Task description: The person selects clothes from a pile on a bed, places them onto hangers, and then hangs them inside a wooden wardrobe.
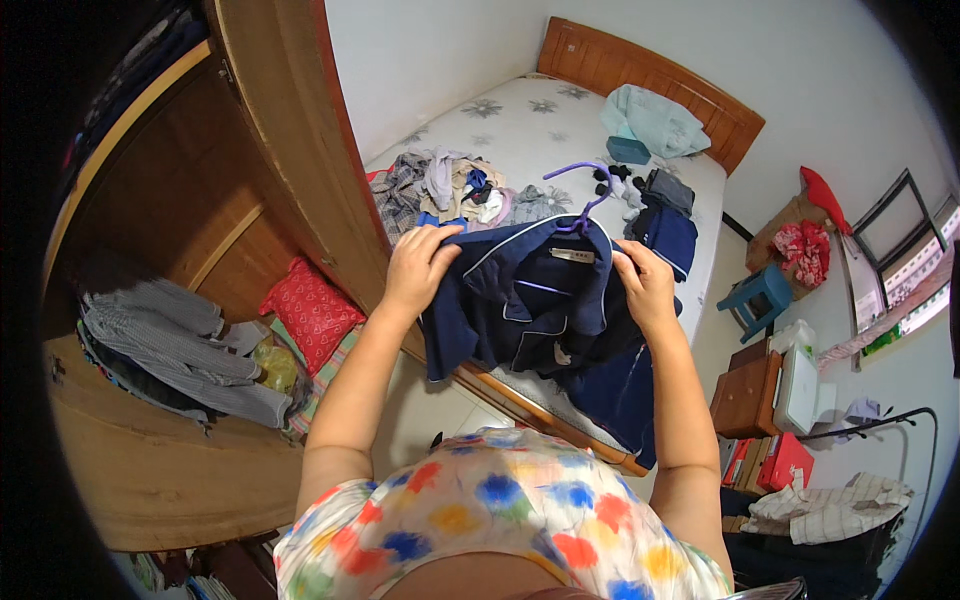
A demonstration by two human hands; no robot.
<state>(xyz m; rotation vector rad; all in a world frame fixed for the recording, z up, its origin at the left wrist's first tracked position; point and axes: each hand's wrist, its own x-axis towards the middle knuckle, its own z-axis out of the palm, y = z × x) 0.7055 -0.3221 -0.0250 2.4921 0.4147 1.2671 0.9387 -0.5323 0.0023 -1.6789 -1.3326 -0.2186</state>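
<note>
A navy blue shirt with white piping point(495, 300) is held up in front of me on a purple clothes hanger point(577, 217). The hanger's hook rises above the collar, and its bar shows inside the neck opening. My left hand point(420, 270) grips the shoulder at the left. At the other shoulder, close to the collar, my right hand point(641, 285) pinches the cloth. A fabric label point(572, 256) sits inside the collar. Below the shirt, more navy cloth point(619, 397) lies over the edge of the bed.
The bed point(517, 124) bears a heap of mixed clothes point(442, 187), folded dark garments point(667, 225) and a pale blue blanket point(656, 120). At left stands an open wooden wardrobe point(277, 150) with striped clothing point(180, 352) and a red cushion point(315, 315). A blue stool point(757, 296) stands at right.
</note>
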